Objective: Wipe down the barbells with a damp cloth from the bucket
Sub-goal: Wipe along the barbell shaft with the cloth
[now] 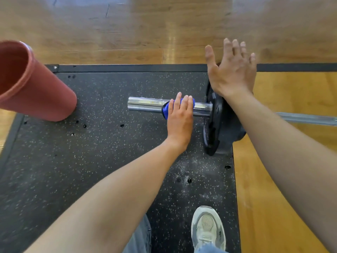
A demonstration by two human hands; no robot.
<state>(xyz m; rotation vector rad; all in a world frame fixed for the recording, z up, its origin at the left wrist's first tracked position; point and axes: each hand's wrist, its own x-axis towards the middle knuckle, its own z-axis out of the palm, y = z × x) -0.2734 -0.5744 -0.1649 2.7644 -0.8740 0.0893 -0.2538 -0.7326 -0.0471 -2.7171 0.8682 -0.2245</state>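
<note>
1. No readable writing anywhere I can spot. The black weight plate has some raised marks on its face, but they're too dark and blurry to make out.
2. The barbell lies across the speckled black rubber mat, its shiny sleeve end pointing left and the plate sitting on it at the right. The bar's shaft runs on past the plate toward the right edge, over the wooden floor.
3. The blue cloth is wrapped over the sleeve, right under my left hand, just left of the plate.
4. Left grip: fingers curled over the top of the cloth and sleeve, pressing the cloth onto the metal.
5. Right hand hovers above the far edge of the plate, fingers spread and straight, holding nothing. Can't tell whether it touches the plate.
6. The reddish bucket stands at the mat's far left corner, well apart from both hands.
7. One grey sneaker shows at the near edge.
</note>
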